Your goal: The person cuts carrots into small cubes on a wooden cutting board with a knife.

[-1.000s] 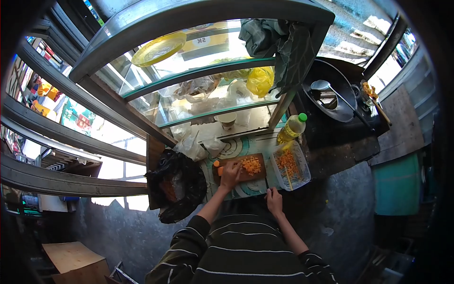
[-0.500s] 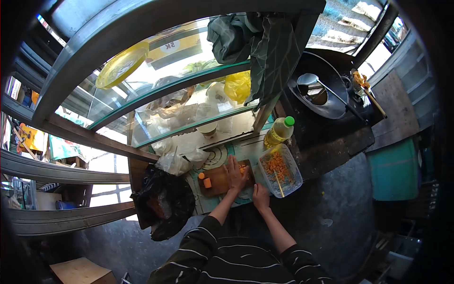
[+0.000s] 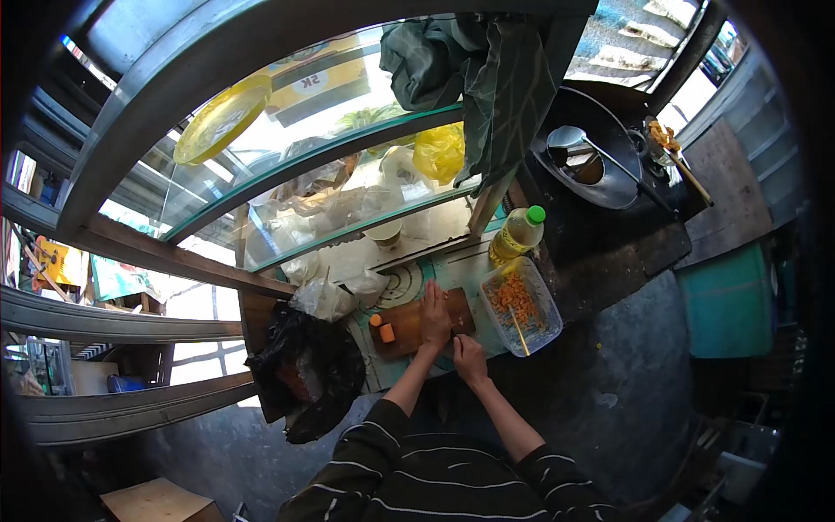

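My left hand (image 3: pixel 436 318) lies flat with fingers stretched out across a brown wooden cutting board (image 3: pixel 402 315). At the board's near right corner my right hand (image 3: pixel 470 359) is closed in a fist around what looks like a knife, mostly hidden by my hands. Two orange carrot pieces (image 3: pixel 387 332) sit at the left of the board. Right of the board stands a clear plastic container (image 3: pixel 548 320) with chopped orange bits (image 3: pixel 513 297) and a thin yellowish stick-like handle (image 3: pixel 519 333) in it.
A green-capped bottle (image 3: pixel 518 235) stands behind the container. Further right, a wok (image 3: pixel 613 191) holds a metal ladle (image 3: pixel 570 137). White plastic bags (image 3: pixel 323 299) and a black plastic bag (image 3: pixel 335 370) lie left of the board. A glass display case (image 3: pixel 348 196) rises behind.
Both hands have shifted slightly relative to the board, the right one a little left and closer to the left hand. Orange bits beside my left hand's fingers no longer show. The view has moved slightly.
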The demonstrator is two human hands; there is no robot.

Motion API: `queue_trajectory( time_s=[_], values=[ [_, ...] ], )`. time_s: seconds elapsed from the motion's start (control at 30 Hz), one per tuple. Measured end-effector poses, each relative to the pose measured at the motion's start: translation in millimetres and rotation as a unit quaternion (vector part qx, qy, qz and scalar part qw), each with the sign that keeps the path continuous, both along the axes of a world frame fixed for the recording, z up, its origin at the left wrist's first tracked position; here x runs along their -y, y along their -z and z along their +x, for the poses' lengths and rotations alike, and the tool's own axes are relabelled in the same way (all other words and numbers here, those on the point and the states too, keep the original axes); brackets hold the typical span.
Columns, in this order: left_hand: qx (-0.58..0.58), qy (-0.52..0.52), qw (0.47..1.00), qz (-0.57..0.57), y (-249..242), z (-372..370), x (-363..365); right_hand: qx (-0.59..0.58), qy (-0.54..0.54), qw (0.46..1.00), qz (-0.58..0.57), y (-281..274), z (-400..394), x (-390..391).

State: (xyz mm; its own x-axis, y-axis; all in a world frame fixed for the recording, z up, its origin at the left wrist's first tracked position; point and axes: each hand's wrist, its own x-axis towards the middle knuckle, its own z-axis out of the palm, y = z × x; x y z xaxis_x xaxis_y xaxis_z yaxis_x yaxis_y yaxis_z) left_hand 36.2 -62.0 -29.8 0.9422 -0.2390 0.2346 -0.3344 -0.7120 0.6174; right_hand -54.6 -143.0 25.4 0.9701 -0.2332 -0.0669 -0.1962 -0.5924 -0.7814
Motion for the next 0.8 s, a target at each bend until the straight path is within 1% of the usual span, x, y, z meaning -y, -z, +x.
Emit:
queue_trajectory(
  time_s=[0.03,0.17,0.27,0.37,0.4,0.43,0.47,0.53,0.57,0.6,0.63,0.67,0.7,0.73,0.77,0.8],
  values=[
    [0.006,-0.002,0.999,-0.033,-1.5,0.8,-2.0,0.006,-0.003,1.0,0.012,-1.4,0.3,-1.6],
    [-0.006,-0.013,0.999,-0.053,-17.6,1.7,-11.1,0.015,-0.004,1.0,0.019,-11.9,0.6,-8.1],
    [-0.015,-0.023,0.997,-0.067,-40.0,-1.4,-4.9,0.036,-0.02,0.999,0.019,-27.5,1.7,-0.3],
    [0.026,-0.003,0.992,-0.124,-87.4,3.0,24.2,0.06,-0.007,0.998,0.035,-65.1,-0.6,20.9],
    [0.036,0.012,0.99,-0.138,-106.8,2.6,38.8,0.057,0.025,0.998,0.029,-79.8,-3.8,32.2],
    [0.02,0.038,0.983,-0.177,-122.3,1.7,55.3,0.053,0.055,0.997,0.022,-91.7,-7.9,43.8],
    [0.005,0.063,0.974,-0.216,-129.8,-0.8,73.3,0.054,0.053,0.997,0.02,-100.6,-12.8,56.1],
    [-0.001,0.056,0.971,-0.234,-120.6,-9.3,112.9,0.052,0.113,0.991,-0.056,-111.3,-21.9,81.1],
    [-0.008,0.053,0.967,-0.25,-112.1,-11.7,128.9,0.053,0.107,0.991,-0.059,-108.0,-25.8,92.2],
    [-0.007,0.048,0.966,-0.254,-97.0,-14.6,141.5,0.008,0.127,0.986,-0.108,-101.6,-31.5,102.6],
    [-0.093,-0.016,0.96,-0.262,-79.1,-17.2,153.4,-0.036,0.148,0.976,-0.158,-98.1,-35.9,110.2],
    [-0.178,-0.077,0.944,-0.268,-70.6,-18.4,161.7,-0.034,0.146,0.975,-0.163,-98.0,-40.2,115.1],
    [-0.177,-0.077,0.943,-0.272,-71.5,-17.5,165.3,-0.055,0.165,0.967,-0.188,-100.1,-43.0,118.1],
    [-0.177,-0.109,0.937,-0.281,-71.6,-15.6,165.9,-0.075,0.183,0.957,-0.21,-101.1,-43.5,120.1],
    [-0.178,-0.14,0.931,-0.288,-71.1,-14.4,164.9,-0.074,0.181,0.958,-0.21,-102.0,-44.8,121.1],
    [-0.176,-0.142,0.931,-0.287,-69.5,-11.5,164.3,-0.043,0.184,0.961,-0.203,-108.2,-45.7,119.5]
  ],
)
